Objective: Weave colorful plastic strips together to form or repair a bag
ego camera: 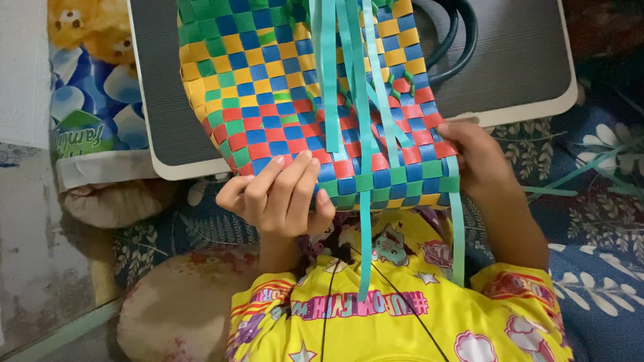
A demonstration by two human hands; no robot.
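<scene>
A woven basket [302, 100] of yellow, blue, green and red plastic bands fills the upper middle of the view, its lower edge held up between both hands above the person's lap. The left hand [282, 194] has its grip closed on the bottom edge of the basket, left of centre: four fingers [295, 175] lie curled over the outer weave, while the thumb is tucked under the rim by the blue and green squares. The right hand [476, 157] clasps the basket's lower right corner, fingertips pressed on the red and blue squares at the side and the palm behind the wall, so its grip is closed on the basket too. Loose teal strips [365, 134] hang from the weave down between the two hands, one long strip falling past the rim onto the yellow printed shirt [402, 315]. The upper part of the basket lies over a dark counter [516, 53] with a pale rim, and black curved handles [463, 37] rest on it just behind the basket. A blue flowered cloth [590, 221] lies to the right, and a round cushion [174, 308] sits at lower left.
</scene>
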